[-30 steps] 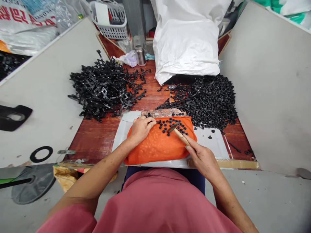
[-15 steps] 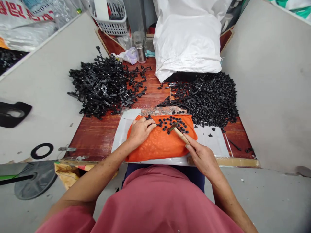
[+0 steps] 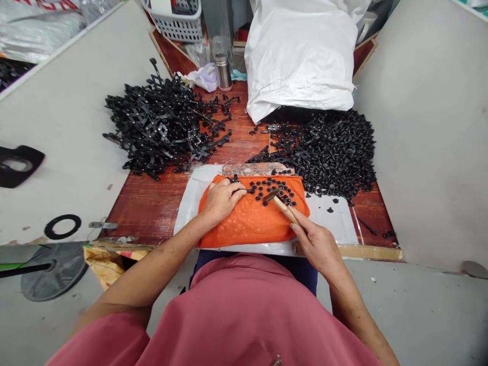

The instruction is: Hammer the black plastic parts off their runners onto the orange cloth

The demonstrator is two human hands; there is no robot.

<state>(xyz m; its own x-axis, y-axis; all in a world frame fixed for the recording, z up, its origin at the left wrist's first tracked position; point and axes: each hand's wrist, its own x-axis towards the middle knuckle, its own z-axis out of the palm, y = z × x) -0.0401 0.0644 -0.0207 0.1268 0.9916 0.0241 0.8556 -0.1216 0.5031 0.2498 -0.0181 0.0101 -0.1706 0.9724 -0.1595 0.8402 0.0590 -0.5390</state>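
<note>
Orange cushion point(image 3: 251, 223) sits on the lap board, a soft bed so the small black buttons point(image 3: 272, 189) at its far edge stay put. Left hand point(image 3: 221, 201) rests on the cushion, fingertips pinching one piece to steady it. Right hand point(image 3: 318, 246) is closed round the wooden handle of a small hammer point(image 3: 280, 202), its head over the buttons. Black strip pile point(image 3: 160, 127) lies left, black stud pile point(image 3: 328, 152) right, both within reach. White sack point(image 3: 301, 51) stands behind.

Two heaps of black plastic parts point(image 3: 163, 127) point(image 3: 328, 150) are flanking a bare strip of red wooden desk point(image 3: 244, 140); a white woven sack point(image 3: 301, 56) is blocking its far end.
</note>
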